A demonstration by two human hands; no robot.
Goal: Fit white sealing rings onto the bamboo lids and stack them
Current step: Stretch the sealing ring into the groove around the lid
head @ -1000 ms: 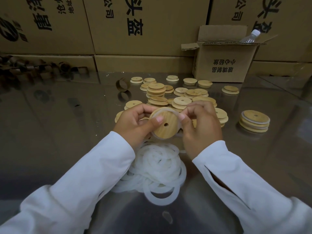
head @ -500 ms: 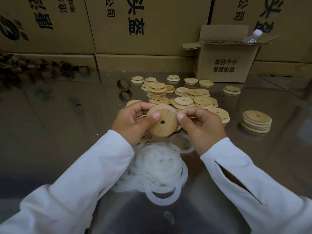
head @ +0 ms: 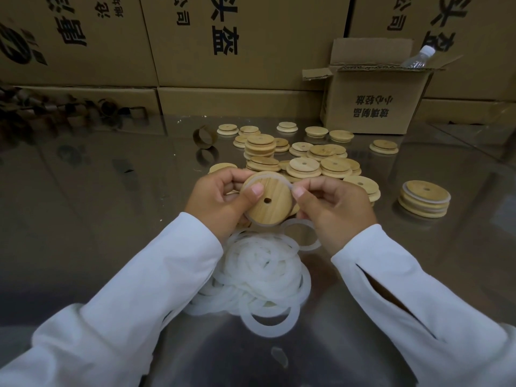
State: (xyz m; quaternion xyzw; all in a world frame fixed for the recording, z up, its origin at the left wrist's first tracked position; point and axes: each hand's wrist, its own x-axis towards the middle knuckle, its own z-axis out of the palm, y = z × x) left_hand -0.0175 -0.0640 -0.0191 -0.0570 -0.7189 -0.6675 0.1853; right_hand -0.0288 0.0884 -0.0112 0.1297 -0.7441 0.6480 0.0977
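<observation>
A round bamboo lid with a small centre hole is held upright above the table. My left hand grips its left edge, thumb on the face. My right hand pinches the white sealing ring that runs round the lid's upper rim, at the right edge. Below the hands lies a heap of loose white rings. Behind them sits a pile of bare bamboo lids. A short stack of lids with rings fitted stands to the right.
A shiny metal table carries everything. An open cardboard box with a plastic bottle stands at the back right. Large cartons wall off the back. A cardboard ring stands at mid-back, and several more line the back left.
Both hands stayed on the lid, which tilted slightly. My right hand's fingers slid from the lid's top edge down to its right edge, working the ring along the rim.
</observation>
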